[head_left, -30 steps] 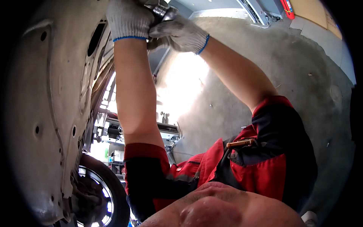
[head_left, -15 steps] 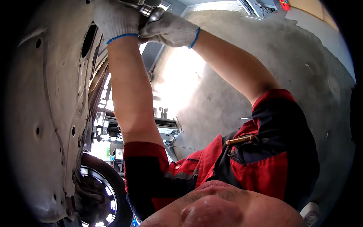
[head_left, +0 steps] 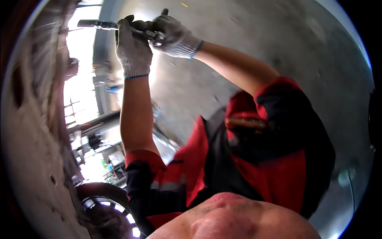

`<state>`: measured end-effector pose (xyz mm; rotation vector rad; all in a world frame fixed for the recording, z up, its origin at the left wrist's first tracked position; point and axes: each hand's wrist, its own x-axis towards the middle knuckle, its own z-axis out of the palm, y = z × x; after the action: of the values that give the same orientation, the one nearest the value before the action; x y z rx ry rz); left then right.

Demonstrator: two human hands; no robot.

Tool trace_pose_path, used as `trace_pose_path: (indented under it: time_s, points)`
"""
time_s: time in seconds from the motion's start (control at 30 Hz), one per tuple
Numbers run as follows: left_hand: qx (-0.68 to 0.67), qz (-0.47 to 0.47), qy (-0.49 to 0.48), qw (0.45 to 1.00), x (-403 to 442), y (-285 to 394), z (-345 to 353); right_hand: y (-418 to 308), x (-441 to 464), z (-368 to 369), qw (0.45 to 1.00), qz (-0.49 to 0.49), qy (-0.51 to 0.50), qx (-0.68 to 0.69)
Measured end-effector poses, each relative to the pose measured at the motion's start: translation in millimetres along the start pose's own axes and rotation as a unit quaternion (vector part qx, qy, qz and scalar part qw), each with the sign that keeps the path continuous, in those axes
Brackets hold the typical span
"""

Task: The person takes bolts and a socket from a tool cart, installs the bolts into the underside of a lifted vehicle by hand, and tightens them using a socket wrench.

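Observation:
Both hands wear pale knit gloves with dark fingertips. My left hand (head_left: 135, 49) is closed round a metal socket wrench (head_left: 106, 25), whose long dark end sticks out to the left. My right hand (head_left: 172, 36) is closed at the other end of the tool, by a shiny rounded metal part, with one finger pointing up. The two hands are close together, in front of me and away from the vehicle's underside (head_left: 36, 159). Gloves hide the middle of the tool, and motion blurs it somewhat.
The vehicle's underbody runs along the left side, with a wheel (head_left: 105, 207) at the lower left. Shelving (head_left: 115, 171) with several items stands beyond my left arm. Concrete floor (head_left: 246, 51) lies below, and a thin upright green-topped object (head_left: 347, 177) is at the right.
My hands and the tool have come away from the vehicle's underside, lower into view. The tool's long end now shows to the left. My view has swung, with the underbody further left.

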<state>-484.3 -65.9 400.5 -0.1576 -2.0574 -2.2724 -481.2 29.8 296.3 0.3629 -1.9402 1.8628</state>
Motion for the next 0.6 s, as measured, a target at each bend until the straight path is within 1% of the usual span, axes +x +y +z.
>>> trace_pose_path:
  time_s: [0.03,0.07,0.1,0.13,0.17,0.2,0.23,0.27,0.3,0.37,0.4,0.43,0.5,0.53,0.57,0.6]
  points:
    - [-0.012,-0.035,0.006,0.999,-11.2,-29.6,-8.4,22.9,-19.9,3.6,0.994,-0.065,0.059,-0.069]
    - [-0.031,-0.093,0.025,0.995,-28.5,-60.0,-9.5,52.0,-46.5,2.0,0.991,-0.115,0.060,-0.038]
    - [-0.055,-0.137,0.012,0.989,-44.6,-90.0,-18.8,76.3,-77.9,8.4,0.988,-0.109,0.077,-0.080]
    - [-0.078,-0.167,0.035,0.982,-61.3,-124.4,-26.1,92.0,-107.3,2.8,0.988,-0.066,-0.005,-0.142]
    - [-0.098,-0.197,0.057,0.974,-80.9,-155.0,-41.5,97.0,-132.9,2.9,0.976,-0.021,-0.085,-0.199]
    - [-0.121,-0.236,0.067,0.962,-102.8,-181.5,-50.6,100.0,-152.2,-9.0,0.925,0.124,-0.281,-0.225]
    - [-0.144,-0.273,0.075,0.948,-126.3,-205.5,-55.2,111.9,-184.7,-18.6,0.936,0.105,-0.289,-0.172]
    - [-0.151,-0.316,0.122,0.929,-148.0,-224.8,-58.7,101.2,-202.2,-29.1,0.913,0.152,-0.324,-0.194]
    - [-0.158,-0.378,0.144,0.901,-171.0,-226.0,-44.1,92.6,-219.8,-44.8,0.885,0.200,-0.359,-0.217]
    - [-0.191,-0.427,0.140,0.873,-219.1,-256.9,-36.7,107.2,-254.2,-80.4,0.840,0.168,-0.474,-0.202]
    - [-0.180,-0.450,0.164,0.859,-240.2,-267.1,-40.6,112.9,-273.6,-85.4,0.832,0.148,-0.500,-0.188]
    - [-0.176,-0.478,0.184,0.841,-263.8,-270.0,-42.4,109.1,-279.3,-91.3,0.781,0.171,-0.571,-0.187]
    - [-0.172,-0.518,0.219,0.809,-305.4,-277.4,-46.8,98.2,-289.7,-94.8,0.699,0.254,-0.640,-0.194]
    - [-0.199,-0.541,0.251,0.778,-325.3,-284.1,-48.1,98.4,-301.2,-99.0,0.687,0.251,-0.652,-0.200]
    - [-0.197,-0.582,0.278,0.738,-341.2,-289.8,-48.1,99.4,-307.7,-106.3,0.656,0.262,-0.675,-0.213]
    - [-0.193,-0.595,0.275,0.730,-356.6,-295.9,-48.3,102.0,-313.0,-112.7,0.644,0.276,-0.679,-0.218]
